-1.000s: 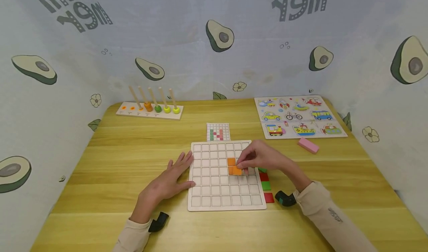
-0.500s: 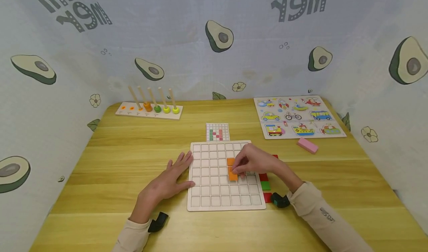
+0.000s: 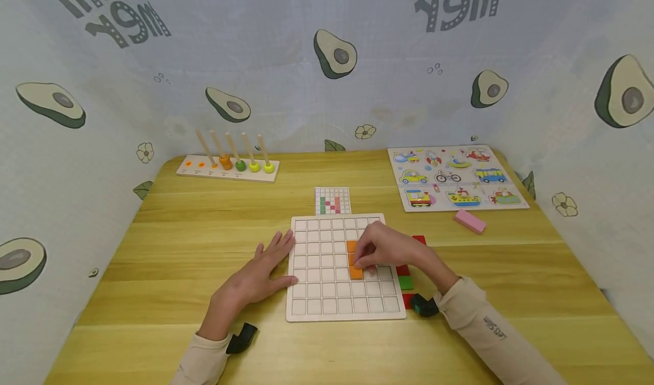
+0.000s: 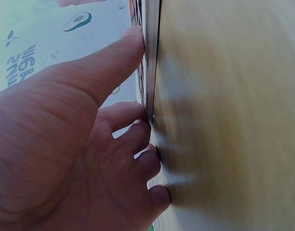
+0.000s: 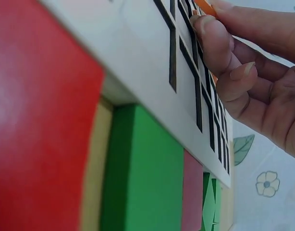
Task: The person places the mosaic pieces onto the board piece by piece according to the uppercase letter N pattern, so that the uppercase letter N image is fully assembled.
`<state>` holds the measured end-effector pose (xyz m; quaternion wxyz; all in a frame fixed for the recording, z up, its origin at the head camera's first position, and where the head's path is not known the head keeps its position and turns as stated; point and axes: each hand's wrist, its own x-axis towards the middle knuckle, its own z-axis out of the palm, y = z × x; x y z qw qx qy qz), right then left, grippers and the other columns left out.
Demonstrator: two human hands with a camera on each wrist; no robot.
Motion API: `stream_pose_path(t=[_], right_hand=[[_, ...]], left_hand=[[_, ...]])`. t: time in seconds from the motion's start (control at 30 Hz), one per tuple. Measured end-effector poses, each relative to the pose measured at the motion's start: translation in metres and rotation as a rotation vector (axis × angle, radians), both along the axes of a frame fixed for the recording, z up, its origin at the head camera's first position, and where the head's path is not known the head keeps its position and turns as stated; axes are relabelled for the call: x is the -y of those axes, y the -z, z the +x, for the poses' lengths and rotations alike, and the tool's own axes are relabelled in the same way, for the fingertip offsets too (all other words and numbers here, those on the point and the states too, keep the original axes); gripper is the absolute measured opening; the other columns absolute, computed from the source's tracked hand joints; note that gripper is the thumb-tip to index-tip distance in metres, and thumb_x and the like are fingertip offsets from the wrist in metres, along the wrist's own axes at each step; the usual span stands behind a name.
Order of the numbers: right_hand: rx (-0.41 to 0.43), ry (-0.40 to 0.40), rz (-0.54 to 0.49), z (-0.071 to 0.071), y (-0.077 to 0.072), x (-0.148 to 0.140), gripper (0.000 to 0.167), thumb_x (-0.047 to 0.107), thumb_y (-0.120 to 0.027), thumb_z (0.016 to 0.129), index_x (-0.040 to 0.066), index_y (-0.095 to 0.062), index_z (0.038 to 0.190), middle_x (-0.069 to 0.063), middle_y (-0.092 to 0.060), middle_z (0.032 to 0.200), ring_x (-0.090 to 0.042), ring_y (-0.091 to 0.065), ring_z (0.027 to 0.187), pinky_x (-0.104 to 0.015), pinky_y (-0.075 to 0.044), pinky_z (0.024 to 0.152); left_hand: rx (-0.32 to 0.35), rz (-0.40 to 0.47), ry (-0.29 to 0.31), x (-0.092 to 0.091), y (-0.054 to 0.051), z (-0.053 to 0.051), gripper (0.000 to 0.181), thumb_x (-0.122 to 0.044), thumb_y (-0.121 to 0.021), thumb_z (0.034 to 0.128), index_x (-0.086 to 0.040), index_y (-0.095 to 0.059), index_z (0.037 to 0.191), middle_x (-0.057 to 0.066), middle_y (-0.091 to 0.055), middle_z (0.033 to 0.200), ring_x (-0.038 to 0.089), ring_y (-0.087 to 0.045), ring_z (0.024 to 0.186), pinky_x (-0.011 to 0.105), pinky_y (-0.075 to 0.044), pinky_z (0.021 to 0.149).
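Observation:
A pale wooden grid board (image 3: 313,306) lies flat on the table. My left hand (image 3: 255,277) rests at its left edge, fingers spread and the thumb and fingertips touching the rim. My right hand (image 3: 388,246) is over the board's right half and pinches an orange square tile (image 3: 356,273) at a grid cell. In the right wrist view that orange tile (image 5: 205,6) shows between thumb and forefinger, tilted. Just above it in the same column sit other orange tiles (image 3: 351,246), partly hidden by my fingers.
Along the board's right edge lie red and green tiles (image 3: 406,283). Behind the board is a small pattern card (image 3: 332,201). A peg counting stand (image 3: 227,168) is at back left. A vehicle puzzle board (image 3: 458,179) and a pink block (image 3: 470,221) are at back right.
My right hand has moved slightly left and toward me, and the orange tile has come down to the cell below the other orange ones. My left hand has stayed in place.

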<state>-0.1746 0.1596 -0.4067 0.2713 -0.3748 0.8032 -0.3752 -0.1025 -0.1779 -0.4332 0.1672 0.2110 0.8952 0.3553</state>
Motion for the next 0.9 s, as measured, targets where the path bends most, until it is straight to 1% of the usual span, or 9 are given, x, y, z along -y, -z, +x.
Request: stream_pose_path(t=[0.13, 0.23, 0.37, 0.5, 0.73, 0.9], right_hand=[[-0.044, -0.008, 0.021, 0.0013, -0.0003, 0.0016, 0.004, 0.004, -0.084, 0.093, 0.006, -0.085, 0.090, 0.003, -0.075, 0.078, -0.007, -0.062, 0.064, -0.021, -0.059, 0.067], [-0.073, -0.017, 0.037, 0.0026, -0.0026, 0.0027, 0.004, 0.005, -0.084, 0.093, 0.005, -0.085, 0.089, 0.006, -0.075, 0.080, -0.003, -0.059, 0.066, -0.020, -0.057, 0.067], [-0.095, -0.019, 0.047, 0.0038, -0.0038, 0.0042, 0.004, 0.005, -0.084, 0.093, 0.005, -0.084, 0.089, 0.006, -0.075, 0.080, -0.002, -0.059, 0.066, -0.021, -0.057, 0.066], [-0.105, -0.014, 0.054, 0.0040, -0.0004, 0.0052, 0.006, 0.004, -0.086, 0.091, 0.008, -0.084, 0.087, 0.007, -0.074, 0.079, -0.001, -0.059, 0.066, -0.021, -0.058, 0.065], [-0.098, 0.024, 0.056, 0.0046, 0.0032, 0.0057, 0.009, 0.004, -0.088, 0.089, 0.009, -0.083, 0.084, 0.007, -0.074, 0.076, -0.002, -0.060, 0.061, -0.022, -0.058, 0.061], [-0.099, 0.040, 0.060, 0.0047, 0.0036, 0.0062, 0.010, 0.004, -0.089, 0.089, 0.009, -0.082, 0.082, 0.008, -0.073, 0.075, -0.002, -0.061, 0.060, -0.022, -0.058, 0.060]], left_hand=[[0.002, 0.006, 0.002, -0.0002, -0.0003, 0.0000, 0.085, -0.025, -0.074, 0.1046, 0.000, -0.026, 0.170, 0.013, -0.015, 0.180, 0.037, -0.004, 0.167, 0.064, 0.001, 0.132], [0.002, 0.010, 0.001, -0.0002, -0.0008, 0.0004, 0.085, -0.025, -0.074, 0.1047, 0.000, -0.026, 0.170, 0.013, -0.015, 0.180, 0.037, -0.005, 0.167, 0.064, 0.000, 0.132], [0.007, 0.012, -0.003, 0.0001, -0.0012, 0.0011, 0.085, -0.024, -0.074, 0.1047, 0.000, -0.025, 0.170, 0.013, -0.015, 0.180, 0.037, -0.004, 0.167, 0.064, 0.001, 0.132], [0.009, 0.016, 0.000, -0.0002, -0.0016, 0.0013, 0.085, -0.024, -0.074, 0.1047, 0.000, -0.025, 0.170, 0.014, -0.015, 0.180, 0.038, -0.003, 0.167, 0.064, 0.002, 0.132], [0.010, 0.016, -0.001, -0.0007, -0.0017, 0.0007, 0.085, -0.024, -0.074, 0.1046, 0.000, -0.025, 0.170, 0.013, -0.015, 0.180, 0.038, -0.004, 0.167, 0.064, 0.001, 0.132], [0.011, 0.011, -0.003, -0.0005, -0.0016, 0.0003, 0.085, -0.024, -0.073, 0.1048, 0.000, -0.025, 0.170, 0.013, -0.015, 0.180, 0.037, -0.003, 0.167, 0.064, 0.001, 0.132]])
